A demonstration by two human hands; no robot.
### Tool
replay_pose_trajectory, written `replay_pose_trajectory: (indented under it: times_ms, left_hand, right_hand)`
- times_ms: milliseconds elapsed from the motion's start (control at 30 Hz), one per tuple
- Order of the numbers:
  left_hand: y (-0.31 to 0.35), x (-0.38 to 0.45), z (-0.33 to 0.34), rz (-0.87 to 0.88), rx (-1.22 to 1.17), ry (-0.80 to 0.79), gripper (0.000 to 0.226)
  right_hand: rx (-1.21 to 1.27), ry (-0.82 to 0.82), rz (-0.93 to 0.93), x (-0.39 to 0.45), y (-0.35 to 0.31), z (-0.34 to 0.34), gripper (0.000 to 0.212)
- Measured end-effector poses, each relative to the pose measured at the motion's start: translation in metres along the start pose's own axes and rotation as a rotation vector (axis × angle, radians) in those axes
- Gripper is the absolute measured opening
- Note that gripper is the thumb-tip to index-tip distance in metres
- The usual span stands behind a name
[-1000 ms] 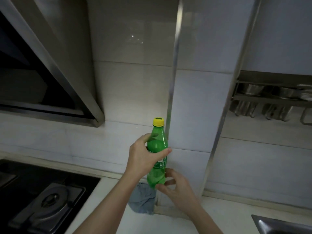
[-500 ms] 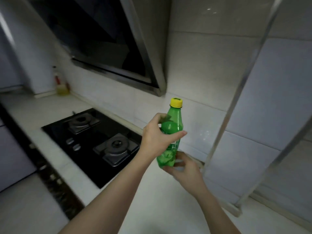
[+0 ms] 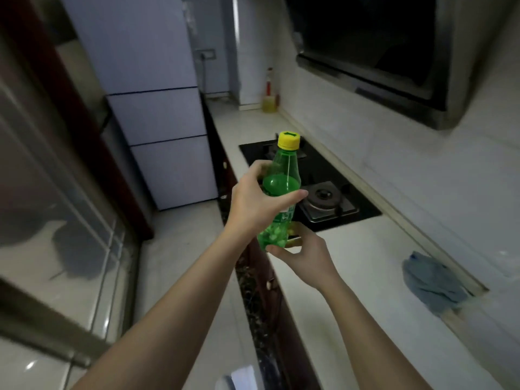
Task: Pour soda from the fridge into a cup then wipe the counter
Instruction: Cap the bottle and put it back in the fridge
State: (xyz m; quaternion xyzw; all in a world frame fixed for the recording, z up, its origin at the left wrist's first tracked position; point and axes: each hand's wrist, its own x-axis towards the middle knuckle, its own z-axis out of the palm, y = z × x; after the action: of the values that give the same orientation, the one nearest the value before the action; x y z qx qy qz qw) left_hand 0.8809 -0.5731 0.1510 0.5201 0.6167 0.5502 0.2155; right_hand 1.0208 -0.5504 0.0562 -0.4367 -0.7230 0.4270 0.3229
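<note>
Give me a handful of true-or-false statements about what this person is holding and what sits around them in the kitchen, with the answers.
1. The green bottle has a yellow cap screwed on. True.
2. Only one hand touches the bottle. False: the left hand wraps its middle while the right hand supports its base.
3. A blue cloth lies on the counter by the wall. True.
4. The cloth lies on the black stove. False: it lies on the pale counter, apart from the stove.
5. The fridge stands with a door open. False: all its doors look shut.
</note>
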Motion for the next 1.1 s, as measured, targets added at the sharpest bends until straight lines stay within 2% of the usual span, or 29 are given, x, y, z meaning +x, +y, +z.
replay_pose_trajectory:
  times_ms: [167,400,667,767,867,1100]
  left_hand:
    - [-0.018,-0.007,-0.073,-0.055,0.013,0.160,0.061]
    - [-0.056,0.009,-0.160,-0.088,0.043,0.311,0.058]
    - [-0.126,0.090,-0.247,-0.076,0.032,0.376,0.059]
    - [-0.150,0.128,-0.280,-0.055,0.032,0.374,0.060]
    - [-0.170,0.164,-0.307,-0.044,0.038,0.368,0.061]
    - [-0.212,0.240,-0.344,-0.049,0.021,0.363,0.059]
  right_hand:
    - [0.035,-0.152,-0.089,0.020,-0.033,0.063,0.042]
    - [0.034,-0.312,-0.185,0.065,-0.063,0.150,0.050]
    - [-0.012,-0.365,-0.224,0.163,-0.093,0.244,0.052]
    - [-0.019,-0.363,-0.221,0.205,-0.109,0.279,0.048]
    - [-0.023,-0.365,-0.213,0.243,-0.121,0.309,0.053]
    - [-0.021,-0.366,-0.169,0.318,-0.133,0.351,0.056]
